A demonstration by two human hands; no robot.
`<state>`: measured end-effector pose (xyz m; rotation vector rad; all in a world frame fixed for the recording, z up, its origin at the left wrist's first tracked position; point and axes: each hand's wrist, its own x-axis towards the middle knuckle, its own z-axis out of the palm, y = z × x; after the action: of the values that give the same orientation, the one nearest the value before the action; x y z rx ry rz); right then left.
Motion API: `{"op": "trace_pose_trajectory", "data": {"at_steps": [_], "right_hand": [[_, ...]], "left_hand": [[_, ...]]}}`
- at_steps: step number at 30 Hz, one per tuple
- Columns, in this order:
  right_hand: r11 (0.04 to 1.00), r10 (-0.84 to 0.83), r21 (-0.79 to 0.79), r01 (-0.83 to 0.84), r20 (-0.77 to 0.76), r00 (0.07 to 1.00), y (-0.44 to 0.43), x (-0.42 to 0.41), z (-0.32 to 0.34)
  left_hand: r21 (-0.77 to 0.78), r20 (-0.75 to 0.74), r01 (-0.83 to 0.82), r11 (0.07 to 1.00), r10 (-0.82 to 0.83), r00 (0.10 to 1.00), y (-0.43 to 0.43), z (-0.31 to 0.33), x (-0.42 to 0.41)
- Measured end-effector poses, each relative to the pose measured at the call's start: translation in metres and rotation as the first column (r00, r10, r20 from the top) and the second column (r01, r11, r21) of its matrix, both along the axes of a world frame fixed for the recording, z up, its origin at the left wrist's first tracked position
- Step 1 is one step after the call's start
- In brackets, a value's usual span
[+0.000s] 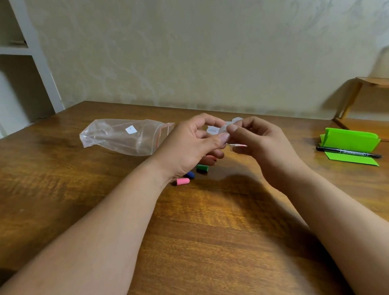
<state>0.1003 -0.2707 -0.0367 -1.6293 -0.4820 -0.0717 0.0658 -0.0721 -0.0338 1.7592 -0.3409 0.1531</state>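
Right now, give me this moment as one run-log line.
left hand pinches small clear bag | right hand pinches it too | on table: foam plugs, large zip bag, green paper, marker

Two hands, centre of frame: left hand (188, 145), right hand (263, 142). One small clear bag (215, 130), pinched between both. One large zip bag (123, 136), left of centre. Four foam plugs, clustered just below the left hand: pink plug (182, 181), blue plug (190, 175), green plug (202, 168), red plug (209, 160), the last half hidden. Right of frame: one black marker (348, 152), one folded green paper (351, 138). One wooden table (195, 228).
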Motion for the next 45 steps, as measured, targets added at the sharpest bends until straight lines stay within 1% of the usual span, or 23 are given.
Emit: {"op": "trace_pose_trajectory", "data": {"at_steps": [3,8,23,28,31,33,35,38,40,43,45], "right_hand": [[1.0,0.025,-0.016,-0.025,-0.009,1.0,0.0,-0.001,0.001],[0.999,0.038,-0.021,-0.038,0.014,0.999,0.0,-0.005,0.005],[0.999,0.023,-0.045,-0.017,0.13,0.991,0.008,-0.009,0.006],[0.998,0.018,-0.056,-0.01,0.133,0.991,0.007,-0.009,0.005],[0.999,-0.019,-0.025,0.022,0.108,0.994,0.005,-0.006,0.006],[0.999,-0.035,-0.004,0.035,0.088,0.995,0.005,-0.004,0.005],[0.996,-0.083,-0.009,0.083,0.062,0.995,0.006,-0.002,0.004],[0.975,-0.211,-0.061,0.212,0.023,0.977,0.005,0.002,0.002],[0.958,-0.258,-0.115,0.262,0.045,0.965,0.003,0.005,0.004],[0.939,-0.239,-0.216,0.267,0.15,0.96,0.006,0.006,0.016],[0.917,-0.161,-0.323,0.235,0.24,0.957,0.014,0.005,0.03]], "left_hand": [[0.027,0.004,0.018,0.999,-0.018,1.0,0.002,0.001,-0.001],[0.019,-0.027,0.053,0.998,-0.052,0.998,0.006,0.005,-0.002],[0.028,-0.011,0.022,0.999,-0.022,1.0,0.007,0.007,-0.001],[0.018,-0.01,0.013,1.0,-0.013,1.0,0.006,0.006,-0.002],[-0.006,-0.009,-0.016,1.0,0.016,1.0,0.007,0.008,-0.003],[-0.021,-0.029,-0.005,1.0,0.004,1.0,0.006,0.009,-0.004],[-0.063,-0.068,0.009,0.998,-0.013,0.998,0.005,0.009,-0.005],[-0.148,-0.139,0.035,0.988,-0.056,0.989,0.001,0.01,-0.006],[-0.213,-0.205,0.084,0.974,-0.129,0.97,-0.002,0.011,-0.008],[-0.272,-0.264,0.174,0.946,-0.247,0.932,-0.004,0.01,-0.009],[-0.288,-0.267,0.186,0.939,-0.265,0.926,-0.004,0.008,-0.009]]}}
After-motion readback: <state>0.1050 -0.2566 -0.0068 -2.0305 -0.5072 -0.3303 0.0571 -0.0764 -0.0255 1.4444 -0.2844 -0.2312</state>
